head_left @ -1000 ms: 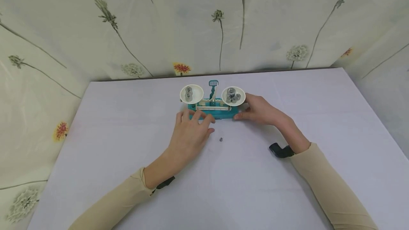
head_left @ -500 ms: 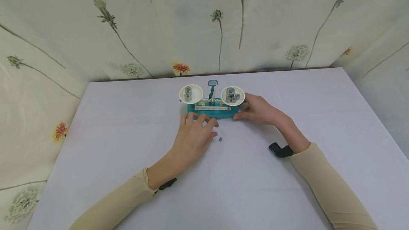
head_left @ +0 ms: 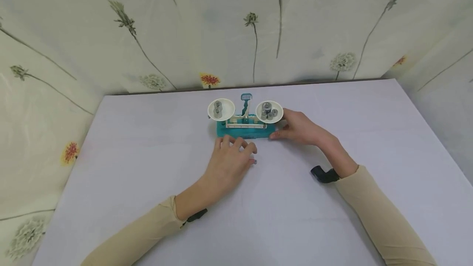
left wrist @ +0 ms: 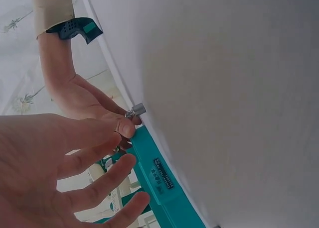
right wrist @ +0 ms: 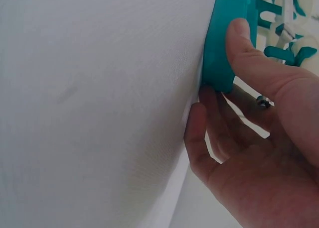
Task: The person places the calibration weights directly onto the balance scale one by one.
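Note:
My right hand (head_left: 301,127) grips the right end of a teal balance scale (head_left: 245,132); in the right wrist view its thumb lies on the front of the teal base (right wrist: 218,49), with the fingers around the end. Just in front of the scale, my left hand (head_left: 228,165) is over the table with fingers spread and bent. A small metal weight (head_left: 255,161) stands on the table at its thumb tip. The left wrist view shows this weight (left wrist: 137,110) beside the thumb, and contact cannot be told. No finger closes around it.
Two metal weights (head_left: 218,109) sit in the white left pan (head_left: 228,112). The white right pan (head_left: 279,114) holds a larger weight (head_left: 267,107) and several small ones. A white cloth covers the table (head_left: 281,216), with a flowered curtain (head_left: 221,32) behind.
My left hand has moved right and toward me, away from the front of the scale, until its thumb reached the small weight. The right hand has stayed on the scale.

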The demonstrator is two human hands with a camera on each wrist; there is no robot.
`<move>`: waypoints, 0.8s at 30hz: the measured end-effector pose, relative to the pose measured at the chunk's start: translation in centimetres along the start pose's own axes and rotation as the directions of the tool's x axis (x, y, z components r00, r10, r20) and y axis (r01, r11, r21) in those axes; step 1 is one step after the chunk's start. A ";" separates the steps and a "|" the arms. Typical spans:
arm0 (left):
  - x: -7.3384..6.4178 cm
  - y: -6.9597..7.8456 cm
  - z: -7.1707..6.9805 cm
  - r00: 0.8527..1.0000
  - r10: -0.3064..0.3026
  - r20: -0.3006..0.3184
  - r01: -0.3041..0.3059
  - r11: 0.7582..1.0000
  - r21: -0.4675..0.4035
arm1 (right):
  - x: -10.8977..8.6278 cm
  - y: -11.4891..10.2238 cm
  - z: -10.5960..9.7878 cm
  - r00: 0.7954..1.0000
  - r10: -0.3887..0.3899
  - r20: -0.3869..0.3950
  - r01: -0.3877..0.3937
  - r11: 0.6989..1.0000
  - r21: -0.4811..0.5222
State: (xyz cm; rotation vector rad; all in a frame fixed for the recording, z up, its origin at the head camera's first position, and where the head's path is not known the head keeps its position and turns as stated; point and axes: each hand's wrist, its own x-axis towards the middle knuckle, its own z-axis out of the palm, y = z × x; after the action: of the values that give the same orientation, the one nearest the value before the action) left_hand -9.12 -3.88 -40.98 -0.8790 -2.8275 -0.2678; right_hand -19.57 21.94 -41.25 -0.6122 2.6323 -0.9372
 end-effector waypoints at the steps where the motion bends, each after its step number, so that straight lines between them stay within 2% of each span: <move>1: 0.0 0.0 0.1 1.000 0.000 0.011 0.000 1.000 -0.002 | 0.0 0.1 0.0 1.000 0.000 0.001 0.000 1.000 0.000; 8: 0.2 0.3 0.1 0.997 -0.001 0.081 0.003 1.000 -0.016 | 0.1 0.1 0.0 1.000 -0.016 -0.004 0.015 1.000 -0.013; 24: 0.8 0.6 0.5 0.998 0.018 0.065 -0.016 0.999 -0.040 | 0.1 0.2 -0.1 1.000 -0.015 -0.006 0.015 1.000 -0.027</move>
State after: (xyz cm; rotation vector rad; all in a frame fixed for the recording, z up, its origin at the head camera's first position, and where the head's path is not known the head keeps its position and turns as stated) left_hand -9.49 -2.83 -41.17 -0.9358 -2.8823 -0.2988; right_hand -19.79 22.05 -41.32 -0.6369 2.6536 -0.9114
